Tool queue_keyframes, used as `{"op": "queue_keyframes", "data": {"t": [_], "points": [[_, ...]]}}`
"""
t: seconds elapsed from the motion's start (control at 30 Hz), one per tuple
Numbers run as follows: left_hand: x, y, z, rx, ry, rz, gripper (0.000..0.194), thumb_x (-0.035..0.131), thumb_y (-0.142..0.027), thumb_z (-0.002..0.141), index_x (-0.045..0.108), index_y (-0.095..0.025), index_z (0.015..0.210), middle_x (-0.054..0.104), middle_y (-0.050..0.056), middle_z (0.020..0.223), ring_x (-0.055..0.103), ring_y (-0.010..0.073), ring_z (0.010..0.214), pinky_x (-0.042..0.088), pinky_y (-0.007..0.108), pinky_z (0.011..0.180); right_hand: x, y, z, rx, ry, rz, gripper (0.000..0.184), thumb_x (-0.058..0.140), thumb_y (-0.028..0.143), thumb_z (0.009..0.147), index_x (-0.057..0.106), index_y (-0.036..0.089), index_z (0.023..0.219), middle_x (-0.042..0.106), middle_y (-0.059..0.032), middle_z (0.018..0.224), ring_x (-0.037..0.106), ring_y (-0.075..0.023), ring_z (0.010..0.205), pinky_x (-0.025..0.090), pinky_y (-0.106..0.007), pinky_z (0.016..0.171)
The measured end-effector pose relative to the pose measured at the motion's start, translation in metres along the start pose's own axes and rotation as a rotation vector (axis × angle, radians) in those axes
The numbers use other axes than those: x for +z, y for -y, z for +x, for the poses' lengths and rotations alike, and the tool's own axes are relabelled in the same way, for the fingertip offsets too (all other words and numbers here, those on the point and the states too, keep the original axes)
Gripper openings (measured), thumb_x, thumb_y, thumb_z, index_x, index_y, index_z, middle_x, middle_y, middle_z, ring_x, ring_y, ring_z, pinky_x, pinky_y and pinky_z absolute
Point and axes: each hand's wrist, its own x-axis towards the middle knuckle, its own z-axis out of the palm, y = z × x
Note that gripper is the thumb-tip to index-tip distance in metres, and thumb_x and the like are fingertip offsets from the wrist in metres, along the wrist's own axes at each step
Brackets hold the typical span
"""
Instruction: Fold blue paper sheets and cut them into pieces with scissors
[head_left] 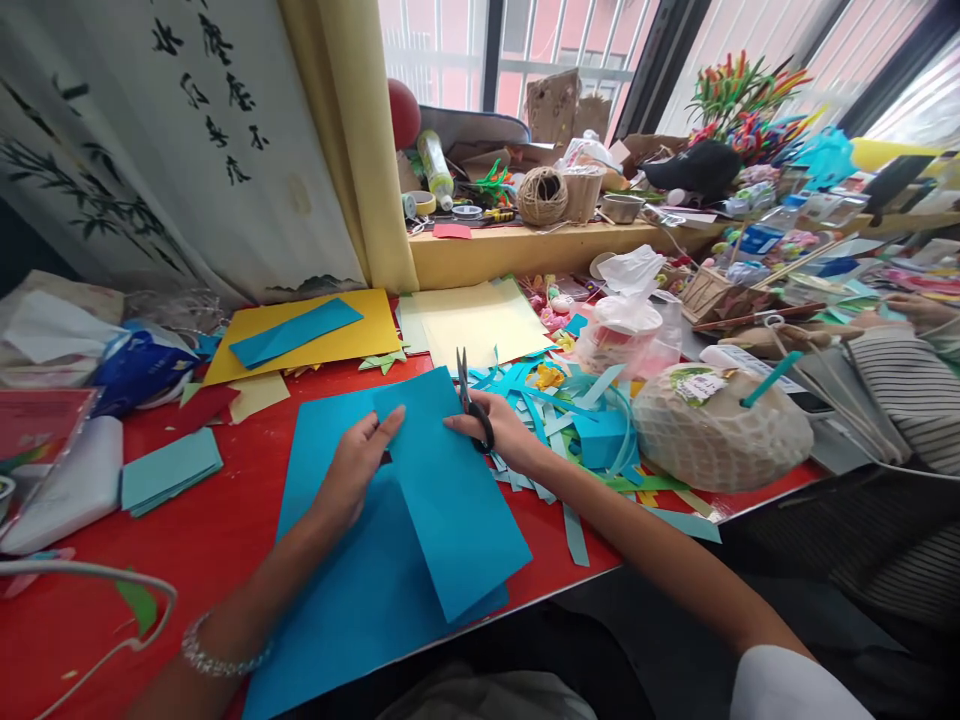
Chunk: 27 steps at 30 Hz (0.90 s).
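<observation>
My left hand (pixel 358 462) pinches the left edge of a blue paper sheet (pixel 450 500), thumb on top, holding it tilted above a larger blue sheet (pixel 337 590) that lies flat on the red table (pixel 195 540). My right hand (pixel 499 432) grips black scissors (pixel 469 395) by the handles. Their blades point away from me along the held sheet's right edge. A bracelet (pixel 217 655) circles my left wrist.
Blue paper strips and scraps (pixel 570 420) are heaped right of my hands. A netted round fruit (pixel 716 430) with a teal straw lies beyond them. Yellow sheets (pixel 315 335) and a stack of light blue cards (pixel 169 470) lie on the table. Another person's striped sleeve (pixel 900 390) is at the right.
</observation>
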Motion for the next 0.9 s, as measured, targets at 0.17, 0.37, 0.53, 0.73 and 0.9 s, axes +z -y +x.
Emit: {"op": "queue_keyframes", "data": {"t": [0.17,0.37,0.53,0.73,0.9], "points": [[-0.0031,0.0017,0.0025,0.085,-0.04,-0.072,0.042,0.075,-0.042,0.068,0.065,-0.014,0.097,0.07,0.007,0.091,0.066,0.0233,0.081,0.057,0.036,0.069,0.0079,-0.0035,-0.0013,-0.009,0.03,0.003,0.035,0.074,0.033,0.071,0.064,0.02,0.102,0.064,-0.0026,0.094,0.062,-0.0165,0.079,0.054,-0.032,0.073],[-0.0024,0.0032,-0.0008,0.091,0.013,-0.091,0.04,0.073,-0.038,0.072,0.065,-0.014,0.103,0.071,0.009,0.102,0.066,0.025,0.089,0.057,0.04,0.076,0.0088,-0.0016,-0.0016,-0.086,-0.076,-0.002,0.036,0.074,0.035,0.071,0.06,0.022,0.102,0.061,-0.002,0.092,0.058,-0.0172,0.083,0.051,-0.032,0.075],[-0.003,0.0048,0.0009,0.109,0.016,-0.077,0.042,0.073,-0.039,0.071,0.065,-0.013,0.104,0.071,0.01,0.103,0.066,0.0271,0.092,0.057,0.042,0.078,0.0058,-0.0056,-0.0019,-0.12,-0.137,-0.048,0.037,0.071,0.035,0.074,0.057,0.024,0.106,0.054,-0.0006,0.085,0.053,-0.0151,0.077,0.048,-0.031,0.071],[0.0006,0.0007,-0.0022,0.131,-0.037,-0.077,0.04,0.072,-0.039,0.072,0.065,-0.017,0.105,0.069,0.007,0.106,0.064,0.0245,0.094,0.055,0.037,0.078,0.0043,-0.0073,-0.0017,-0.132,-0.18,-0.062,0.037,0.07,0.035,0.074,0.057,0.024,0.107,0.053,-0.0003,0.085,0.052,-0.0143,0.075,0.046,-0.029,0.066],[-0.0018,0.0029,-0.0015,0.236,-0.128,-0.044,0.028,0.07,-0.04,0.074,0.067,-0.017,0.091,0.068,0.002,0.087,0.062,0.0178,0.082,0.052,0.027,0.068,0.0054,-0.0038,-0.0021,-0.147,-0.203,-0.044,0.032,0.069,0.033,0.076,0.058,0.024,0.106,0.055,0.001,0.084,0.051,-0.0112,0.069,0.045,-0.025,0.061]]}}
